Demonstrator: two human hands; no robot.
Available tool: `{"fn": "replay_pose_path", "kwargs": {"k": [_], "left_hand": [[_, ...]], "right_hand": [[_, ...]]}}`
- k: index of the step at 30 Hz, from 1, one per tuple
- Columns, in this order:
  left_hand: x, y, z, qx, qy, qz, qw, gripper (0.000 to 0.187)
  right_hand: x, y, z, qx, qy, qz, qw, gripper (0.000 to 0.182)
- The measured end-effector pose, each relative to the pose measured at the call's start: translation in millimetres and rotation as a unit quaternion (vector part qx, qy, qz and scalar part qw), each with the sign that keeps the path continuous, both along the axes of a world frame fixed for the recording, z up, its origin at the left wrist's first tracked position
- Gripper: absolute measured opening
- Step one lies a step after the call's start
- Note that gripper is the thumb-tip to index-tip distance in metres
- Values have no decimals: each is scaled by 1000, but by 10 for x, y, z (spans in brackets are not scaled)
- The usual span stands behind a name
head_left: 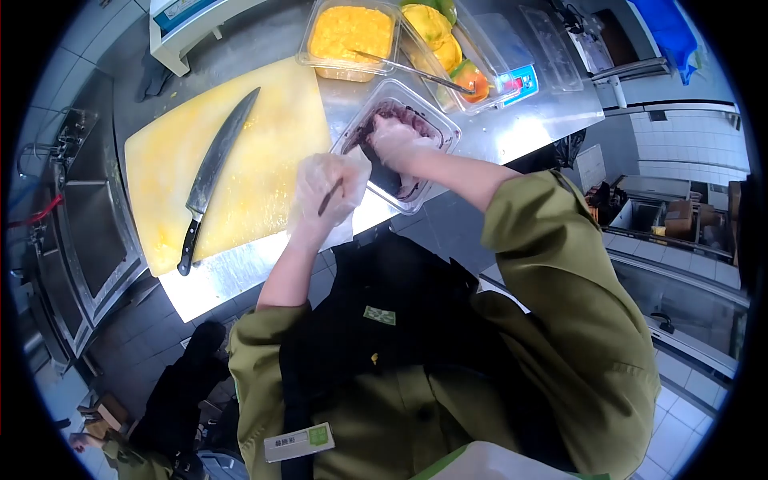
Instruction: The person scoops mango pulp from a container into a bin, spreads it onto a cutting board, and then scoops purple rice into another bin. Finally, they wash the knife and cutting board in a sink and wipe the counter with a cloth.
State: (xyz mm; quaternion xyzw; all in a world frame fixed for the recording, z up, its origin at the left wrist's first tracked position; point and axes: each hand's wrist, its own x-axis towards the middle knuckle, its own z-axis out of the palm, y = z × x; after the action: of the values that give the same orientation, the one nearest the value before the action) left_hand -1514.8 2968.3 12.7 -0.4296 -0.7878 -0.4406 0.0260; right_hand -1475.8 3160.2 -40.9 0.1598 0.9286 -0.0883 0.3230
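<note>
My left hand (pixel 332 188), in a clear plastic glove, is closed over the near right edge of the yellow-stained cutting board (pixel 276 120). A thin dark stick-like thing (pixel 330 198) shows across its curled fingers. My right hand (pixel 400 146), also gloved, reaches into a clear plastic tub (pixel 412 210) with dark purple, wet contents (pixel 388 172). Its fingers are bent together near the tub's far left side, and what they hold is hidden. A large knife (pixel 218 164) with a black handle lies across the board, its tip pointing away from me.
Behind the tub stand a container of yellow fruit pulp (pixel 350 34) with a long utensil (pixel 420 70) across it, and a tub of peeled yellow fruit (pixel 436 36). A scale (pixel 518 83) sits beyond. Sinks (pixel 88 232) lie left; another person's arm (pixel 100 444) shows lower left.
</note>
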Motion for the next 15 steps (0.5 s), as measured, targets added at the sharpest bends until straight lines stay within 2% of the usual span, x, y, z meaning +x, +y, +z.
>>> {"fn": "replay_pose_path", "kwargs": {"k": [1,2,4,6,7,10,11,14,15], "left_hand": [[15,-11,116,-9,2,-5,1000,5],[17,-19,219,-17,5,-9,1000,6],[-11,-45,326,-43,-5,-10,999,7],[-26,-56,367,-54,-9,-15,998,8],[-19,-34,300,-20,21,3,1000,11],[-38,113,-24,69,-64,9,996,11],[-54,170,-146,120,-42,8,992,8],[-22,327,-369,245,-88,61,964,7],[-14,358,-448,251,-111,73,959,9]], "right_hand": [[-51,158,-243,-27,0,-18,999,43],[-81,198,-202,-52,0,-34,998,39],[6,308,105,-96,9,58,994,24],[100,246,386,-67,62,73,993,22],[174,101,743,-76,96,28,992,20],[156,-92,979,4,-19,169,985,21],[144,-105,1021,-1,-51,245,968,28],[89,-109,646,16,-74,358,931,26],[180,-255,442,37,110,163,980,31]]}}
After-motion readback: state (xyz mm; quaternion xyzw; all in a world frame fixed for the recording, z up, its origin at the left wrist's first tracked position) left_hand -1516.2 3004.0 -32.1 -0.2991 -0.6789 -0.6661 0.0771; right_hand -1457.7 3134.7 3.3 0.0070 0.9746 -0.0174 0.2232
